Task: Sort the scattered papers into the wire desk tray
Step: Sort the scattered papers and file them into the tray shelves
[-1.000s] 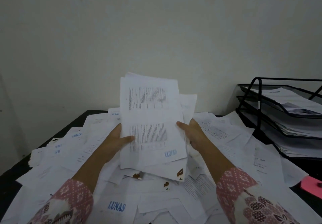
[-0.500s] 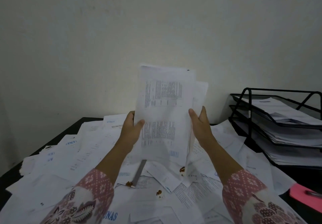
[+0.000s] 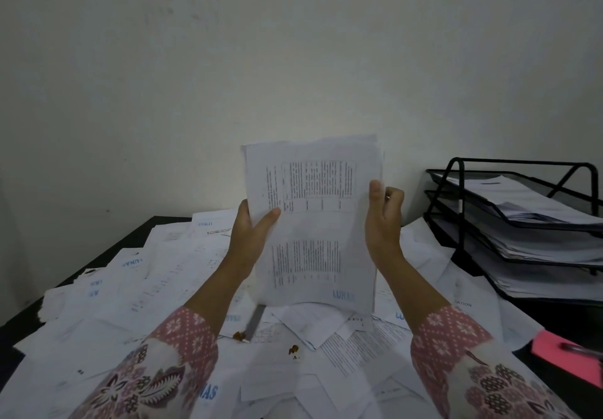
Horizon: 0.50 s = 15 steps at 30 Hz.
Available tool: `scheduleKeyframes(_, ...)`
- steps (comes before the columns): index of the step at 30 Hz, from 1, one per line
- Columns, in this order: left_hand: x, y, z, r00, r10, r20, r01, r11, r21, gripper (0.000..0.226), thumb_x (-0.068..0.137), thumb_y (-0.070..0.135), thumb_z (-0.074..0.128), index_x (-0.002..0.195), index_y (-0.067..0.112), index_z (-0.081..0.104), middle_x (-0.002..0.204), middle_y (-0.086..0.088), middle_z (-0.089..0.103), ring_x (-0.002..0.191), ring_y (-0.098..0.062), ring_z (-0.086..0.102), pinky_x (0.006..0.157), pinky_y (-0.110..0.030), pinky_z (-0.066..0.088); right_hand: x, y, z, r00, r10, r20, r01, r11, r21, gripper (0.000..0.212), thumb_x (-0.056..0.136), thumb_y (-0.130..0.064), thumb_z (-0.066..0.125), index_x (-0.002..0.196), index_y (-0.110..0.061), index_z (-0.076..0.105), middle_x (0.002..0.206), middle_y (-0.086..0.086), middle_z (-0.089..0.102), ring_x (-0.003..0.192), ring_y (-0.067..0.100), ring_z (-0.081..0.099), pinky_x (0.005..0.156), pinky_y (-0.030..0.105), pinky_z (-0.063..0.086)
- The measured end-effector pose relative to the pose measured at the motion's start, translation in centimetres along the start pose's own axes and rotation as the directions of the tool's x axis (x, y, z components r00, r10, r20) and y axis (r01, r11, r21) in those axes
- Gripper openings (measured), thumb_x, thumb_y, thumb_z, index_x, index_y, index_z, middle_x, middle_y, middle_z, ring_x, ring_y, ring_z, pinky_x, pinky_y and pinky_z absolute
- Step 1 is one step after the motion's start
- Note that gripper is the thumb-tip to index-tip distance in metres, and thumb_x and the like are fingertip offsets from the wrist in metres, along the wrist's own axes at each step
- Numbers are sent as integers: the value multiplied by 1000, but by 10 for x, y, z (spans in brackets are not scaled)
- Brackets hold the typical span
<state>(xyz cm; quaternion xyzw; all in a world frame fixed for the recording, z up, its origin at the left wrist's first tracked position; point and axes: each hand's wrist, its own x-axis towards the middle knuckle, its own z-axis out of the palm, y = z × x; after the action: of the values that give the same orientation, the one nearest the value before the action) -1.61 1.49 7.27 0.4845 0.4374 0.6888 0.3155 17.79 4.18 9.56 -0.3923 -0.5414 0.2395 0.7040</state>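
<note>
Centrally, both hands, left (image 3: 249,234) and right (image 3: 383,219), grip stack (image 3: 313,222) upright by its edges, likely squaring it for tray (image 3: 463,216).

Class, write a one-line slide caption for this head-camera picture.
Both hands, left and right, hold a stack of papers upright above a paper-strewn desk, wire tray at right.

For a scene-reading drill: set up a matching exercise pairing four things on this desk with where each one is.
Things:
1. sheaf of printed white papers
2. black wire three-tier desk tray
3. pink sticky-note pad
4. blue LUNAS stamp

Places:
A. far right, holding stacked paper
B. low on the held front sheet
C. held upright between both hands
D. near right edge of the desk

Pairs: 1-C, 2-A, 3-D, 4-B
</note>
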Motion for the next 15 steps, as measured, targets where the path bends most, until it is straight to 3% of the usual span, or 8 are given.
scheduleKeyframes(4, -3, -2, 3, 1000, -23, 10, 23, 998, 55, 30, 93, 13, 55, 119, 23, 46, 109, 7, 57, 96, -14, 58, 82, -32, 50, -1, -1, -2, 990, 87, 108, -86, 996, -12, 18, 98, -21, 46, 102, -10, 32, 86, -8, 47, 75, 4, 50, 59, 18, 41)
scheduleKeyframes(7, -4, -4, 6, 1000, 19, -12, -17, 993, 119, 28, 94, 15, 54, 121, 20, 47, 113, 5, 56, 101, -16, 56, 82, -31, 50, -1, 0, -4, 986, 109, 123, -103, 993, -57, 12, 93, -5, 45, 101, -8, 37, 84, -7, 49, 73, 4, 50, 54, 14, 42)
scheduleKeyframes(11, -5, -4, 7, 998, 58, -27, -53, 985, 164, 27, 91, 21, 59, 112, 21, 42, 107, 7, 56, 96, -15, 59, 69, -19, 50, -3, 3, -9, 996, 78, 41, -76, 995, -57, 10, 91, -8, 52, 98, -8, 44, 81, -7, 53, 67, 4, 52, 49, 8, 44)
scheduleKeyframes(15, -8, -3, 15, 1000, 16, -7, -14, 985, 174, 13, 100, 19, 40, 113, 19, 42, 109, 2, 55, 91, -13, 58, 64, -20, 47, -6, 2, -10, 995, 76, 57, -73, 996, -60, 5, 96, -6, 40, 99, -8, 43, 80, -7, 52, 67, 7, 49, 51, 10, 41)
